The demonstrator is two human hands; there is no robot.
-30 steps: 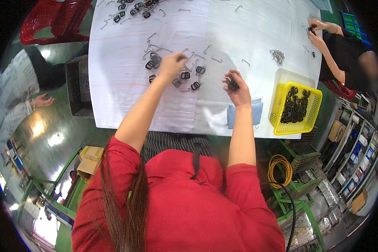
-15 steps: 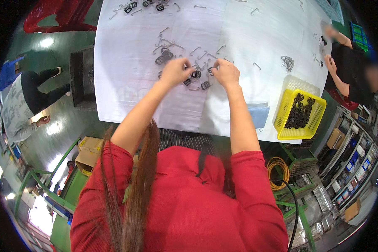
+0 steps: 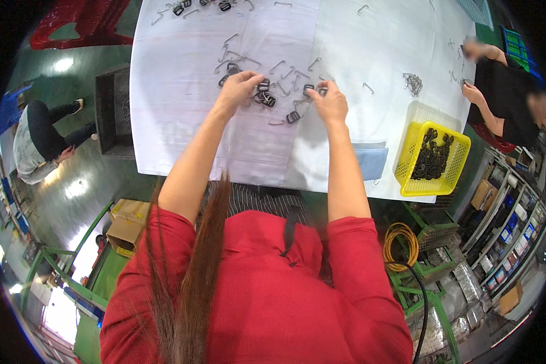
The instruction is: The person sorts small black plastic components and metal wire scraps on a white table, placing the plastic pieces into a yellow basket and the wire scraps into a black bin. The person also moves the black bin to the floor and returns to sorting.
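Observation:
On the white-covered table, my left hand [image 3: 239,92] has its fingers closed at a small black slotted buckle [image 3: 264,85]. More black buckles [image 3: 264,99] with bits of wire lie bunched just below those fingertips. To the right, my right hand [image 3: 331,104] pinches another black buckle [image 3: 309,90], its thumb against it. A single buckle [image 3: 293,117] rests on the table between the two hands. Bent wire hooks [image 3: 278,66] are scattered beyond my hands. Behind my left fingers, a small pile of black buckles [image 3: 229,71] is partly covered.
A yellow basket [image 3: 435,190] holding many black buckles stands at the near right, beside a flat blue sheet [image 3: 370,162]. Past it lies a wire-hook heap [image 3: 413,84]. Across the right edge a co-worker [image 3: 497,103] handles parts. A dark bin [image 3: 112,112] adjoins the left edge.
My left hand has shifted left and away from me, now with a buckle at its fingertips. My right hand stays nearly in place. At left, the person on the floor has bent lower.

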